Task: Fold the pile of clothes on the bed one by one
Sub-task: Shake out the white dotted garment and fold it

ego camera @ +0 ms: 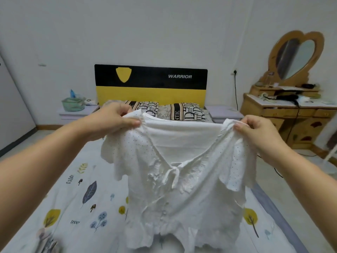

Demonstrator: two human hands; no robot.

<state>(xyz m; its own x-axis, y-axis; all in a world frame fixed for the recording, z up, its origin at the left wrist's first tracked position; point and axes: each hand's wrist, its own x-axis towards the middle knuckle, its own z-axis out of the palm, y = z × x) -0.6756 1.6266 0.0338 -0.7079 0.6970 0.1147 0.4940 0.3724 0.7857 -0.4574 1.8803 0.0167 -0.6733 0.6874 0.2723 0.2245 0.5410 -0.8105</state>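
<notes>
Blouse [175,179] hangs in the air over the bed [73,198], our left hand [113,119] and right hand [255,130] each pinching a shoulder. Lower it carelessly and we risk those flutter sleeves bunching underneath, spoiling the fold.

You have one view only, from the camera on your head. It looks forward and slightly down along the bed [76,198] toward the far headboard [151,83], with your raised forearms close in the near foreground.
</notes>
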